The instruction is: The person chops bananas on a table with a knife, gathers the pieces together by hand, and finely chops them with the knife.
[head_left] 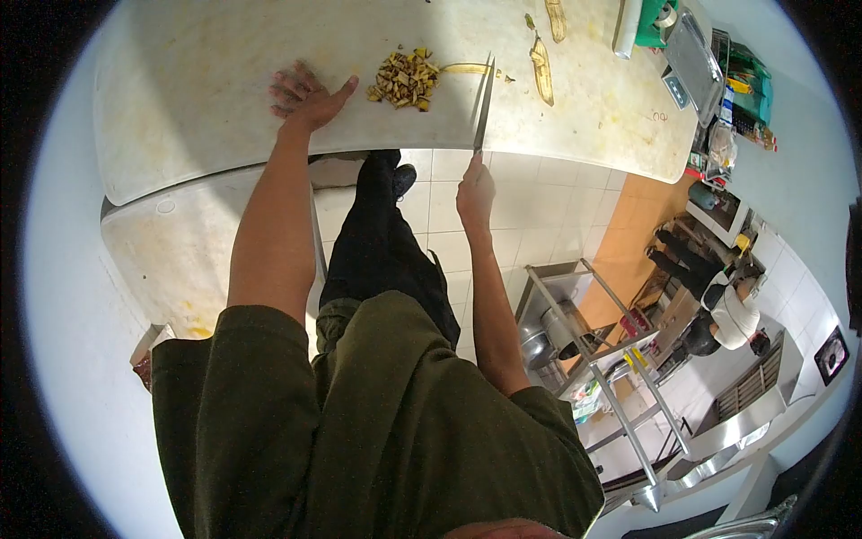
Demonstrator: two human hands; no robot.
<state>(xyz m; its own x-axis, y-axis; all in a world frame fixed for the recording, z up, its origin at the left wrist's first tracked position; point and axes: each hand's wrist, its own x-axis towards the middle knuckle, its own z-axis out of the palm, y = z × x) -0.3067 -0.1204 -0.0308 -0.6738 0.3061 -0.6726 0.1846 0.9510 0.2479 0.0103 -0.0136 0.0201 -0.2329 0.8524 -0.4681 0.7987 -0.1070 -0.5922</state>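
My left hand [310, 97] rests on the pale tabletop [206, 117] with its fingers spread and nothing in it. To its right lies a heap of chopped banana peel [404, 79]. A thin strip of peel [462, 68] stretches from the heap toward the knife [485, 108]. My right hand [475, 193] is closed around the knife's handle at the table's front edge, and the blade points away over the tabletop. Farther right lie a longer piece of peel [541, 70] and another piece [557, 20] near the far edge of the view.
A metal tray [696, 58] and a green crate [757, 85] are at the upper right. Below the table's right part stands a metal rack [593, 355] with bowls. Another person [732, 310] is farther off at the right.
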